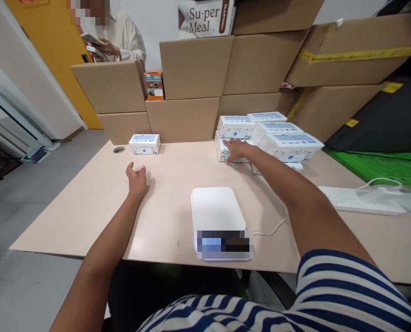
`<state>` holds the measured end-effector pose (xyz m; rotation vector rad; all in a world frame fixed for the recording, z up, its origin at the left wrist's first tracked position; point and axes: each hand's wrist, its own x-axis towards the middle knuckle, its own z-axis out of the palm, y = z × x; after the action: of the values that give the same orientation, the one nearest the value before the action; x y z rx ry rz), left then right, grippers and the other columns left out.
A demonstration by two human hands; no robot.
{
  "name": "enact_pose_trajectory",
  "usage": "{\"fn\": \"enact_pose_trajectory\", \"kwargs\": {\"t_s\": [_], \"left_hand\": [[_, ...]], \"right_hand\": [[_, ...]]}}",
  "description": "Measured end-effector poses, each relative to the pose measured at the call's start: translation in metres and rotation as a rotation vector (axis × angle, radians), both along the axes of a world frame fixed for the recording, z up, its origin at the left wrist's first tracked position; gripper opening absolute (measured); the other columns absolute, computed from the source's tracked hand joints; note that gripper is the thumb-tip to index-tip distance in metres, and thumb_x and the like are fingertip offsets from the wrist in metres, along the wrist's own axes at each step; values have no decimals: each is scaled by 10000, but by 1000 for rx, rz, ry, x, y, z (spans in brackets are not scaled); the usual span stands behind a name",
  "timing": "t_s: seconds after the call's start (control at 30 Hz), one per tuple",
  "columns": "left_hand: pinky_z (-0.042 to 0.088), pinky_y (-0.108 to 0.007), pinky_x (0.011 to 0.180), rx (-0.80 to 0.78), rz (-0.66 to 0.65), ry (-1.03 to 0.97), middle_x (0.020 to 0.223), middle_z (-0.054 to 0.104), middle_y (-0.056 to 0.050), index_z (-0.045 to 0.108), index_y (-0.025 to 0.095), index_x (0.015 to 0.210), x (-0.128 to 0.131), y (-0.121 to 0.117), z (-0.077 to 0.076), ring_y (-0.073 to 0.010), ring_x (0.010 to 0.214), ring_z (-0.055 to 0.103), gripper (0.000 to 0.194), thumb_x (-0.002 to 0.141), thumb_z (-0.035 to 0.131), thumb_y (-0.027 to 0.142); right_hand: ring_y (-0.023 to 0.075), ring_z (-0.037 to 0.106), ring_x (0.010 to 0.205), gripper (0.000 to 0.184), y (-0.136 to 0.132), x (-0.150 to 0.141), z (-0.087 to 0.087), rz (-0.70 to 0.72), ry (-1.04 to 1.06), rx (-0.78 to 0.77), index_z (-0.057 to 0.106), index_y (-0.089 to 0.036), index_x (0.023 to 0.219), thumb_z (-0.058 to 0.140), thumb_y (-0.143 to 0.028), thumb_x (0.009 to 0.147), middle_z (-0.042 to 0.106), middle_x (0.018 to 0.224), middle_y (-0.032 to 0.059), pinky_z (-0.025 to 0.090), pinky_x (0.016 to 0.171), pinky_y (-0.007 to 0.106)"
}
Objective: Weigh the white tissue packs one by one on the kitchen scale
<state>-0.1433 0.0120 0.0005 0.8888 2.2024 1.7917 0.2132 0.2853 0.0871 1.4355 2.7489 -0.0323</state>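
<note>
My right hand (236,148) reaches far forward and lies against a white and blue box (226,153) at the bottom left of a stack of several such boxes (288,144); its fingers curl round the box's front. My left hand (136,179) hovers just over the pale wooden table (88,203), fingers loosely apart, holding nothing. A single white and blue box (144,143) stands beyond it near the table's back edge. A white scale (219,216) sits in front of me, between my arms, with nothing on its platform.
Cardboard cartons (191,87) are piled along the table's back, with a small orange box (154,85) on one. A person in a white shirt (122,37) stands behind them. A white power strip (357,199) and cable lie at right. A cable hole (119,149) is at the back left.
</note>
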Motion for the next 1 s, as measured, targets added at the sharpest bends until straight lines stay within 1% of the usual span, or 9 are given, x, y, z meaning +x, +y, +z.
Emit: {"fn": "enact_pose_trajectory", "kwargs": {"t_s": [0.13, 0.27, 0.37, 0.43, 0.6, 0.7, 0.8, 0.9, 1.0], "left_hand": [[550, -570, 1271, -9, -4, 15, 1686, 417, -212, 455, 205, 1548, -1, -1, 5, -358, 1366, 691, 584, 1035, 662, 392], [504, -620, 1307, -4, -5, 12, 1680, 402, -197, 469, 183, 1525, 2, 1, 11, -373, 1377, 674, 560, 1046, 678, 384], [446, -691, 1348, 9, -7, 17, 1645, 426, -163, 480, 213, 1485, 5, 4, 12, -373, 1398, 647, 535, 1033, 721, 364], [409, -699, 1380, 19, -18, 29, 1641, 431, -137, 487, 237, 1470, 6, 6, 12, -367, 1420, 633, 516, 1037, 737, 363], [440, -637, 1381, 6, -40, 36, 1689, 396, -187, 499, 233, 1490, 3, 14, 4, -364, 1417, 663, 577, 999, 759, 390], [437, -591, 1384, 35, -60, 60, 1703, 391, -210, 508, 238, 1486, -1, 22, -6, -362, 1399, 684, 625, 966, 796, 428], [432, -565, 1382, 48, -93, 64, 1720, 379, -188, 500, 270, 1489, -3, 27, -14, -340, 1395, 683, 601, 982, 789, 415], [441, -576, 1363, 31, -100, 46, 1713, 375, -185, 492, 272, 1483, -3, 28, -18, -331, 1379, 686, 581, 993, 774, 405], [443, -576, 1364, 63, -90, 18, 1718, 382, -165, 514, 300, 1454, -3, 29, -21, -334, 1413, 663, 581, 976, 816, 440]], "right_hand": [[575, 457, 1627, 1225, -26, -13, -7, 94, 2, -25, 515, -124, 1721, 1023, -447, 654, 545, 1712, 331, 411, 1306, 689], [496, 461, 1637, 1184, -66, -20, -13, 232, 58, -60, 451, -210, 1774, 927, -635, 776, 531, 1737, 256, 361, 1362, 599], [463, 301, 1746, 1143, -87, -19, -20, 287, 187, -86, 378, -236, 1809, 808, -741, 878, 368, 1859, 228, 221, 1433, 615], [468, 224, 1779, 1230, -90, -17, -21, 273, 188, -98, 288, -224, 1838, 834, -737, 861, 285, 1898, 239, 138, 1443, 670], [521, 551, 1555, 1416, -82, -3, 3, 280, 81, -123, 152, -253, 1860, 973, -572, 751, 498, 1753, 266, 480, 1256, 656], [539, 490, 1593, 1387, -99, 17, 33, 386, 189, -22, 137, -310, 1855, 956, -615, 778, 440, 1792, 197, 474, 1263, 668], [527, 501, 1573, 1345, -144, 33, 58, 501, 216, -33, 125, -377, 1850, 918, -688, 809, 448, 1763, 116, 486, 1250, 677], [502, 611, 1410, 1310, -196, 36, 58, 600, 120, -142, 164, -418, 1843, 927, -645, 803, 577, 1628, 125, 553, 1150, 662], [482, 628, 1323, 1244, -226, 28, 38, 659, 30, -177, 186, -424, 1842, 894, -534, 825, 632, 1537, 143, 564, 1092, 646]]}}
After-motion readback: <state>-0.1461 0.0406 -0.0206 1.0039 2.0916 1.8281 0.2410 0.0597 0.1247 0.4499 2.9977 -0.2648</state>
